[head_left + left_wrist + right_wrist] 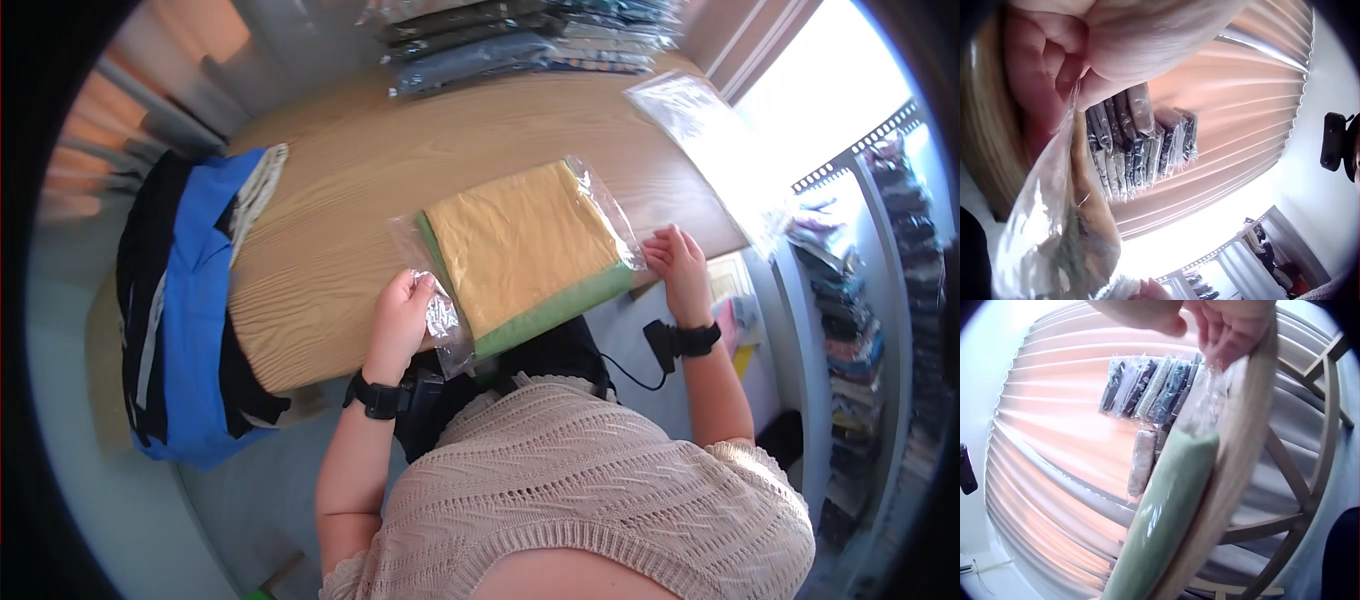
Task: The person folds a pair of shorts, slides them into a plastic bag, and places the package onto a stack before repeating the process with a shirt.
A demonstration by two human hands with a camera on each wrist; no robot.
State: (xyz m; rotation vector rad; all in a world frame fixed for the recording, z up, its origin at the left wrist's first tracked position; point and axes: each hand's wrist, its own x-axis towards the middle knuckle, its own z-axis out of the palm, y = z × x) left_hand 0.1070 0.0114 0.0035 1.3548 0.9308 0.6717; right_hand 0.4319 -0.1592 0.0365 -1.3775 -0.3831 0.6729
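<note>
A clear plastic bag (408,240) holds a folded yellow and green cloth (530,240), lying flat near the table's front edge. My left hand (400,322) pinches the loose plastic at the bag's left end; in the left wrist view the left hand (1079,62) grips this film between thumb and curled fingers. At the opposite end, my right hand (680,275) has its fingertips against the bag's clear edge, the fingers loosely bent. Seen from the right wrist, the right hand (1229,328) touches the crumpled plastic beyond the green fabric (1166,512), its thumb apart.
Blue, black and white garments (200,290) hang over the left end of the wooden table (330,170). Bagged clothes (470,50) are stacked at the back. A flat clear bag (690,105) lies back right. Shelves (850,340) of folded clothes stand at the right.
</note>
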